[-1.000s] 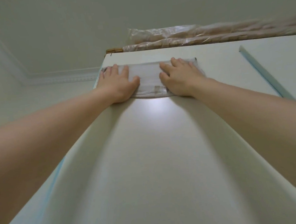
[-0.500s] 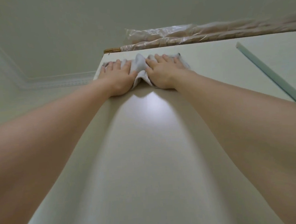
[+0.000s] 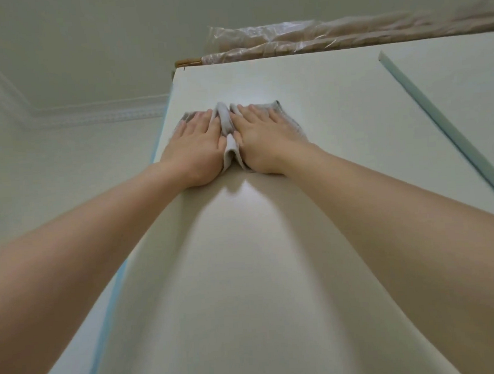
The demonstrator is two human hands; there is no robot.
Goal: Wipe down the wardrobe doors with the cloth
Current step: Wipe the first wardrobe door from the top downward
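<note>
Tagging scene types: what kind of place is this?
Likely a home bedroom or similar room: a tall white wardrobe door, moulded ceiling trim, and plastic-wrapped bundles stored on top.

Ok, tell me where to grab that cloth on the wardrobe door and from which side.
Pinch the raised fold of the cloth that stands up between the left hand and the right hand. It is the only part lifted off the wardrobe door; the rest is pressed flat under the palms. Come from the lower end of the fold, where it hangs loose.
</note>
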